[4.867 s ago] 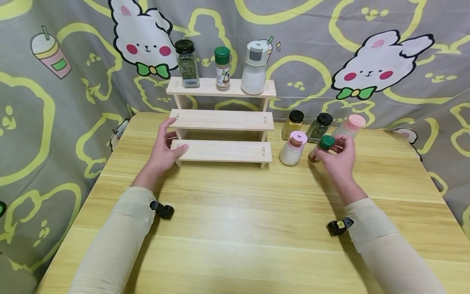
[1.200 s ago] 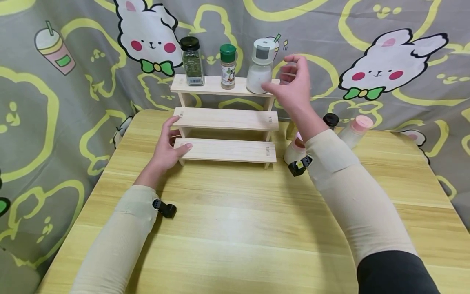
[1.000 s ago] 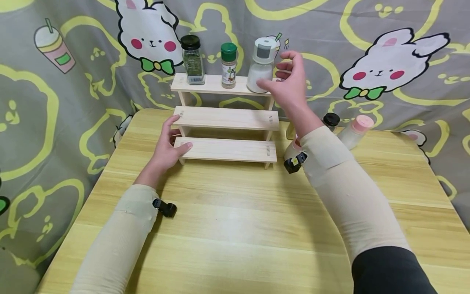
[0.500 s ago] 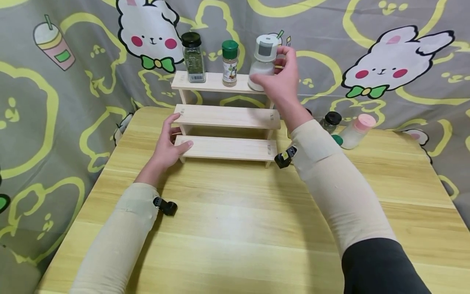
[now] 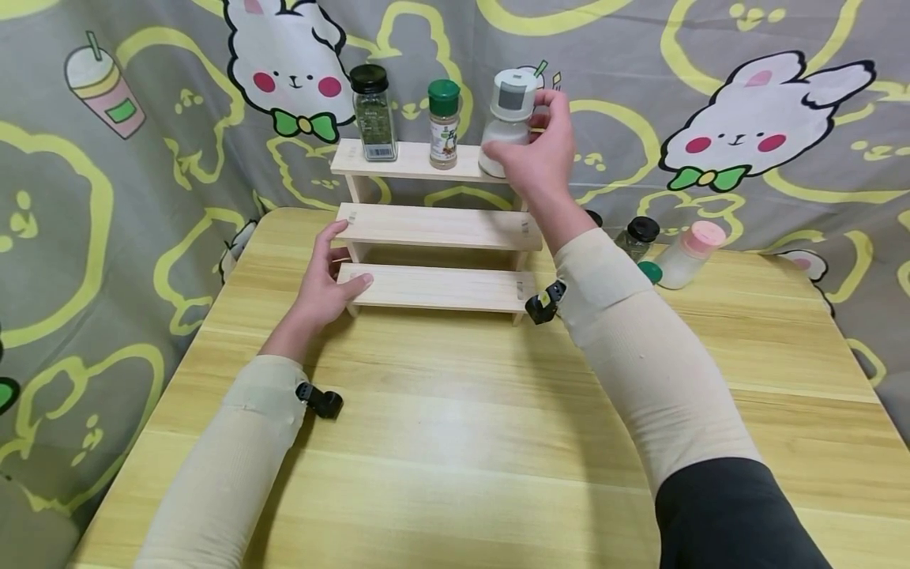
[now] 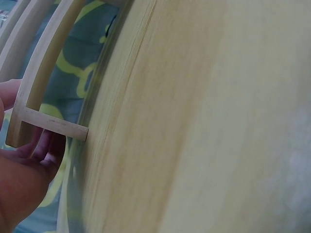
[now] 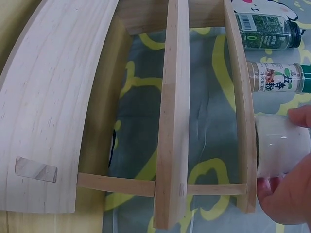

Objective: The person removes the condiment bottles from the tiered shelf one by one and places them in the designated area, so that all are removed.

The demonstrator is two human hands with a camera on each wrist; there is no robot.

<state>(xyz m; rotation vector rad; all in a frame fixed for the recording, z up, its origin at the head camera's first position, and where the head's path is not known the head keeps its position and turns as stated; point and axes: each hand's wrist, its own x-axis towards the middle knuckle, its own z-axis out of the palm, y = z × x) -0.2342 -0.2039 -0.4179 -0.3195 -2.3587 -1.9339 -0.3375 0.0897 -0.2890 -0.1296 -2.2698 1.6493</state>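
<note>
In the head view, a three-tier wooden spice rack [image 5: 441, 225] stands at the back of the table. My left hand [image 5: 323, 280] grips its left end, thumb on the lowest shelf and fingers around the side. On the top shelf, my right hand [image 5: 543, 158] holds a white-capped seasoning jar [image 5: 513, 95] of white contents at the right end, thumb in front. The jar's base [image 7: 277, 145] is at the shelf in the right wrist view. Left of it stand a green-capped spice bottle [image 5: 444, 126] and a black-capped jar of dried herbs [image 5: 374, 118].
On the table right of the rack are a pink-capped jar [image 5: 690, 254], a black-capped jar [image 5: 637, 235] and a green cap [image 5: 649, 273]. My right forearm partly hides other containers there. A patterned curtain [image 5: 618, 47] hangs close behind the rack.
My right hand has left the green-capped bottle on the table, moved up and left to the top shelf, and closed around the white-capped jar. My left hand keeps its grip on the rack.
</note>
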